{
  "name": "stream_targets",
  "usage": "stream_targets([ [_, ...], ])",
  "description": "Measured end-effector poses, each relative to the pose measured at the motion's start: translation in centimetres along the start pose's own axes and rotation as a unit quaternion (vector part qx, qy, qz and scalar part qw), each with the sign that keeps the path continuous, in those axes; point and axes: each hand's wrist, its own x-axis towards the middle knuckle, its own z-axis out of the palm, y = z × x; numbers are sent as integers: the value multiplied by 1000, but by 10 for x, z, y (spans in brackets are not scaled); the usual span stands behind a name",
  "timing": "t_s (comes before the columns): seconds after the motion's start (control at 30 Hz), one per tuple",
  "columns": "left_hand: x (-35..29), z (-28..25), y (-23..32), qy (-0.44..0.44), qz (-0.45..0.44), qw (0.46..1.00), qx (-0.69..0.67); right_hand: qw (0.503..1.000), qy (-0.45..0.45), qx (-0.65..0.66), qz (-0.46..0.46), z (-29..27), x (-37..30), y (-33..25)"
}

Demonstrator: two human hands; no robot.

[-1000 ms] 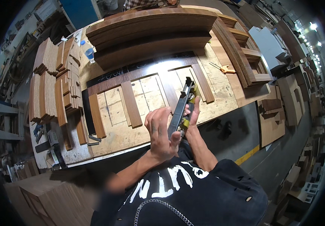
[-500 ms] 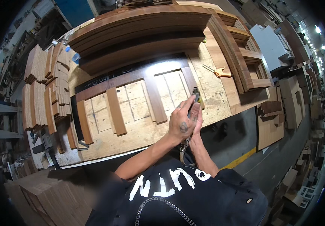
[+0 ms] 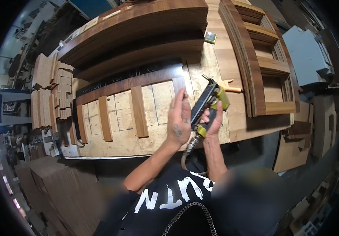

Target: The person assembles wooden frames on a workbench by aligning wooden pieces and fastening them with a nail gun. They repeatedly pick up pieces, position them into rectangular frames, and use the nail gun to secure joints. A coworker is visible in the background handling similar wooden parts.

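Observation:
My right hand (image 3: 214,122) is wrapped round the grip of a yellow-green and black air nailer (image 3: 203,103), its nose pointing away from me over the workbench. From the grip's lower end an air hose (image 3: 184,160) curves down towards my shirt. My left hand (image 3: 179,121) is open, fingers stretched, with its palm side along the nailer's long black magazine; whether it touches is hard to tell. Left of that hand, a dark brown rail (image 3: 119,85) lies flat, with several short wooden slats (image 3: 139,114) running from it towards me.
Long boards (image 3: 138,29) are stacked along the bench's far side. Wooden frames (image 3: 252,67) are piled at right, with an orange-handled tool (image 3: 232,87) beside them. A small yellow-green box (image 3: 210,37) sits beyond. Cut wood strips (image 3: 63,88) are stacked at left.
My hands were close together around the nailer, mostly hiding it. Now they are apart and the nailer is tilted, its side showing. The view has shifted too.

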Motion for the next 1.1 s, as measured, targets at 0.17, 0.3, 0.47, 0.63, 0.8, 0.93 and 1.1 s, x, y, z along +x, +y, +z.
stream_targets([
  [0.17, -12, 16, -25, -39, -75, 994, -73, 992, -21, -117, -51, 12, 11, -56],
  [0.3, -5, 31, -97, -22, -164, 977, 136, 915, 24, -390, -100, 45, 0, -127],
  [0.47, 7, 90, -172, -48, -183, 903, 385, 716, 10, -695, -65, 75, -7, -151],
  [0.63, 37, 104, -193, -20, -203, 901, 383, 743, 43, -668, 17, 43, -4, -157],
  [0.8, 75, 104, -228, 51, -174, 893, 411, 635, 37, -766, 94, 39, 25, -143],
  [0.93, 90, 112, -234, 71, -199, 866, 454, 549, -19, -819, 167, 58, 59, -134],
  [1.1, 94, 114, -233, 77, -226, 870, 432, 466, -49, -865, 181, 86, 104, -112],
])
